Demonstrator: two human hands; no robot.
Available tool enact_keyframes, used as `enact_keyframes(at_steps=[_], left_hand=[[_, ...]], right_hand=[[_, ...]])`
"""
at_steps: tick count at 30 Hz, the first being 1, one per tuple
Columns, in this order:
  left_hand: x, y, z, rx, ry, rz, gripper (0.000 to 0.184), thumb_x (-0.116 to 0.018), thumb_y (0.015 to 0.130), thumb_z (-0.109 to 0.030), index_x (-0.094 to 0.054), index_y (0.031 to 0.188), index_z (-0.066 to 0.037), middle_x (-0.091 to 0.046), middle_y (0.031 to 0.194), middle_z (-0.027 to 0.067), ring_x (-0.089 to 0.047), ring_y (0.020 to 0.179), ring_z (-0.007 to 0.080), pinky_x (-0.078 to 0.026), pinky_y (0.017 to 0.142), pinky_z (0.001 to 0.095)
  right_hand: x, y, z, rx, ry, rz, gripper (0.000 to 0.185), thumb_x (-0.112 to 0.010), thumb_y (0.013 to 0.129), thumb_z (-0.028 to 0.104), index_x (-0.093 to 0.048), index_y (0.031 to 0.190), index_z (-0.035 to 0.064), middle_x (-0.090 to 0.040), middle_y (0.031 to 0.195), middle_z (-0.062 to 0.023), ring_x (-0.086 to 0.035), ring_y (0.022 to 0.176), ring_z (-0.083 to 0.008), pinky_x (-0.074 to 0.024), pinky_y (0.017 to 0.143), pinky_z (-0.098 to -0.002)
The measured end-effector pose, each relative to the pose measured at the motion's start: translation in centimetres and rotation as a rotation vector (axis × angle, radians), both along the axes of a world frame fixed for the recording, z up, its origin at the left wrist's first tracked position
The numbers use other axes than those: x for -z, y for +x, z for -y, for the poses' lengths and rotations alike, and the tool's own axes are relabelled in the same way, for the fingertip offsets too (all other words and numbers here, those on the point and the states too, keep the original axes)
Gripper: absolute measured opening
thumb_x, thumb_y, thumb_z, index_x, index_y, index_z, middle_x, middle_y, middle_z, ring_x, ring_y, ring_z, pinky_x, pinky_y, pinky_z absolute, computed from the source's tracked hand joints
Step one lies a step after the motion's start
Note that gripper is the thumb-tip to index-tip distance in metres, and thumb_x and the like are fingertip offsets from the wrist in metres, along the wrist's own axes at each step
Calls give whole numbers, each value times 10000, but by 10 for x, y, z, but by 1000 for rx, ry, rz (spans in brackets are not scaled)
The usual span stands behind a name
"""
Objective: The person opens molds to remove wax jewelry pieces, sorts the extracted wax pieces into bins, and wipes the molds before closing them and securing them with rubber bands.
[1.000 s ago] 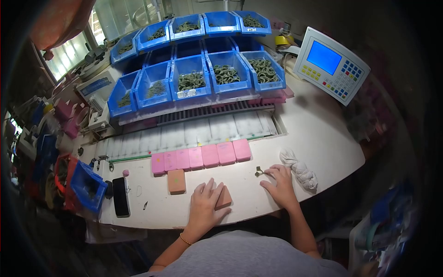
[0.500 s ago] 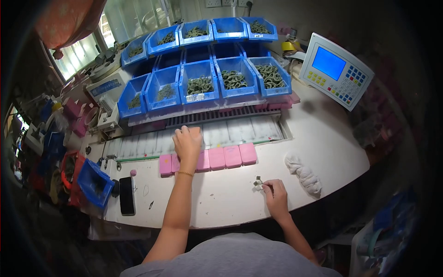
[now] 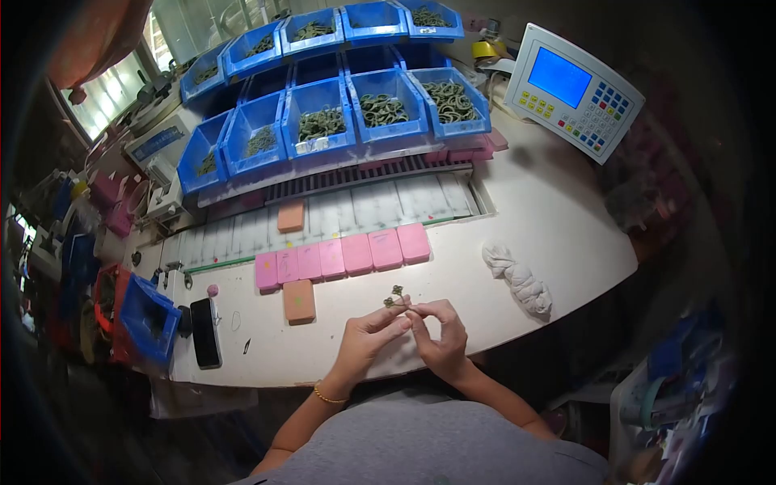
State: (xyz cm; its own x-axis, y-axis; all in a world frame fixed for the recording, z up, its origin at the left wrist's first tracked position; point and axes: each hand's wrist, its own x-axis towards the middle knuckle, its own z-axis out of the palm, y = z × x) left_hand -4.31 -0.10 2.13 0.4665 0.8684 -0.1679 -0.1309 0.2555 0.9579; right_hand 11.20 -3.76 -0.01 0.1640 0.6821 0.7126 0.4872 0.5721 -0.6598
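Observation:
Close to the table's front edge, both hands meet around a small dark green branched piece (image 3: 395,297) with knobby clustered ends. My right hand (image 3: 441,333) is closed in a pinch on its thin stem. Thumb and fingers of my left hand (image 3: 372,338) pinch at the same piece from the other side; the exact contact is partly hidden. To the left of the hands lies an orange block (image 3: 299,302) with a greenish mark. Behind it runs a row of several pink blocks (image 3: 331,259). A second orange block (image 3: 291,217) rests on the pale slatted strip (image 3: 364,208).
Blue bins (image 3: 319,121) of green pieces rise in tiers at the back. A keypad display (image 3: 572,93) stands at right, with a twisted white cloth (image 3: 517,279) nearer. On the left are a phone (image 3: 205,333), a tilted blue bin (image 3: 148,321) and a pink lump (image 3: 212,290).
My left hand has come back from the orange block on the strip to meet my right hand at the green piece. Both orange blocks now show fully. The view has shifted slightly.

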Motion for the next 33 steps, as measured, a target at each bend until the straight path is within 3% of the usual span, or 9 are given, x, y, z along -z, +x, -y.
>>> enact_keyframes(at_steps=[3,17,20,22,23,25,27,30,33], left_hand=[[-3,5,8,-151,-212,181,334,-682,957,-130,-661,1233,57,-627,1349,141,-662,1063,175,-549,957,330],[-6,5,8,-172,-49,168,218,-707,923,-78,-736,1104,39,-714,1171,149,-650,1080,178,-477,1018,325],[-9,2,8,-145,-77,181,217,-711,923,-77,-735,1104,40,-717,1163,149,-658,1054,164,-505,976,308],[-17,0,10,-125,-105,155,216,-703,921,-79,-737,1101,36,-730,1114,148,-671,1021,176,-513,953,313],[-17,0,10,-126,-105,154,216,-703,921,-79,-737,1101,36,-730,1114,148,-671,1021,176,-513,953,313],[-19,-2,8,-172,56,11,189,-744,910,-103,-759,1051,22,-755,1033,100,-671,921,112,-545,857,276],[-22,-6,7,-179,78,-7,172,-753,904,-109,-770,1022,16,-761,960,69,-660,871,92,-533,832,262],[-27,-8,7,-161,61,-13,172,-752,909,-117,-773,1018,14,-752,932,49,-644,862,82,-509,817,236],[-27,-7,7,-143,78,-15,171,-736,922,-122,-770,1012,20,-751,939,51,-651,878,82,-513,826,238]], right_hand=[[0,-10,0,-16,63,80,341,-700,849,-104,-529,1119,16,-666,935,-129,-659,794,-256,-541,705,-332],[-17,-1,6,26,-81,386,116,-670,852,20,-608,950,24,-620,826,-126,-622,753,-311,-523,660,-378],[-10,0,12,-197,-227,156,106,-601,958,116,-618,934,14,-625,812,-115,-610,697,-231,-506,625,-346],[-11,-2,22,-609,-787,-549,299,-514,1041,237,-640,911,-1,-644,793,-90,-575,661,-144,-485,609,-315],[-10,0,26,-610,-788,-549,299,-514,1041,237,-640,911,-1,-644,793,-90,-575,661,-144,-485,609,-315],[-11,5,32,-772,-1043,-276,385,-494,1060,306,-677,924,-4,-657,776,-62,-544,660,-82,-470,609,-285],[-7,6,45,-737,-1123,-122,348,-553,1026,319,-714,944,21,-683,784,-98,-626,709,-166,-508,675,-334],[22,6,65,-679,-820,279,281,-592,982,302,-731,989,58,-712,926,-152,-665,889,-359,-528,824,-440],[36,2,73,-546,-733,397,245,-607,967,280,-727,965,67,-708,913,-133,-668,878,-338,-536,820,-447]])
